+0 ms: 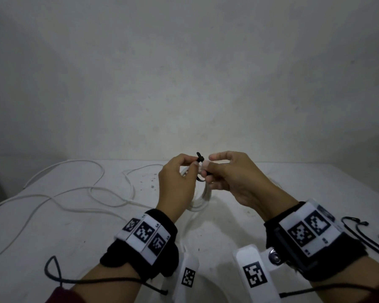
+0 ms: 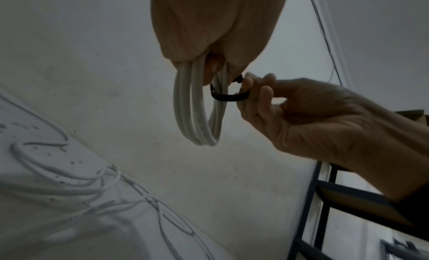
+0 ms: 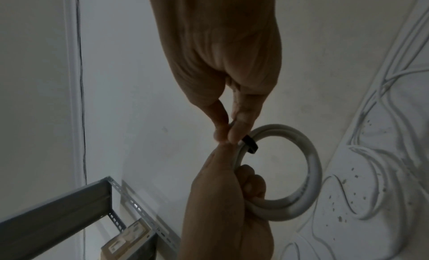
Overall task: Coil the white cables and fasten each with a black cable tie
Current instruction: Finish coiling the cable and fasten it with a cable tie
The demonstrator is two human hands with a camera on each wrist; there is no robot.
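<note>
A coil of white cable (image 3: 311, 163) hangs in the air above the table, gripped by my left hand (image 3: 243, 172), whose fingers curl round its strands. In the left wrist view the coil (image 2: 197, 108) droops below the left hand (image 2: 209, 71). A black cable tie (image 2: 230, 97) loops loosely round the coil's strands. My right hand (image 2: 250, 87) pinches the tie's strap between thumb and fingers. In the head view both hands meet at the tie (image 1: 200, 159), left hand (image 1: 195, 166) and right hand (image 1: 207, 170); the tie's head sticks up by the left thumb.
Loose white cables (image 1: 74, 193) sprawl over the white table (image 1: 228, 226) to the left. Spare black cable ties (image 1: 359, 235) lie at the right edge. A metal shelf frame (image 3: 69, 205) stands beside the table. A plain wall rises right behind.
</note>
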